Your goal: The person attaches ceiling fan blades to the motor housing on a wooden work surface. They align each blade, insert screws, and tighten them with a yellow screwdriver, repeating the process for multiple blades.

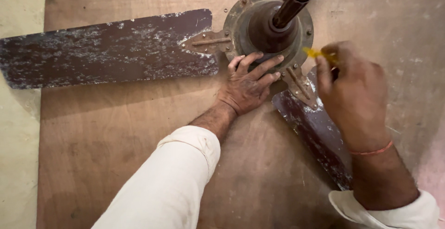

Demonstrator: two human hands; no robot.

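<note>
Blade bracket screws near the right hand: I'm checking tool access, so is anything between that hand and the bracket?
Nothing visible. The right hand, holding a yellow-handled tool, hovers just above the blade bracket. The left hand rests on the motor housing, off to the side.

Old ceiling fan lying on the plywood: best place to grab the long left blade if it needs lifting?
Probably the root of the left blade, by the metal bracket that fixes it to the motor housing. Come from the near long edge, fingers across the width. The blade lies flat and thin; its far tip would likely flex. The left hand already rests on the housing rim beside it.
</note>
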